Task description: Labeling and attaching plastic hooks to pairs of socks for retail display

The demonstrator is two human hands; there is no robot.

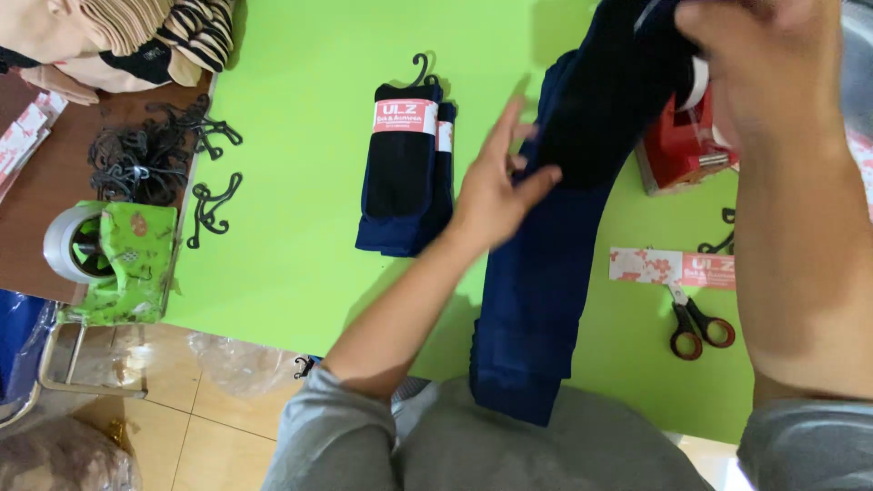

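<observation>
Socks point(555, 273) in dark navy hang from the right hand point(773, 73), which grips their top; the left hand point(496, 186) pinches them midway above the green desk point(291, 182). One banded, hooked pair point(403, 173) lies finished; a paper band point(671, 267) and scissors point(696, 323) wait unused.

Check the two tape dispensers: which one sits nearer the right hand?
The red tape dispenser, just under the right hand; the green tape dispenser sits at the table's far left edge.
</observation>
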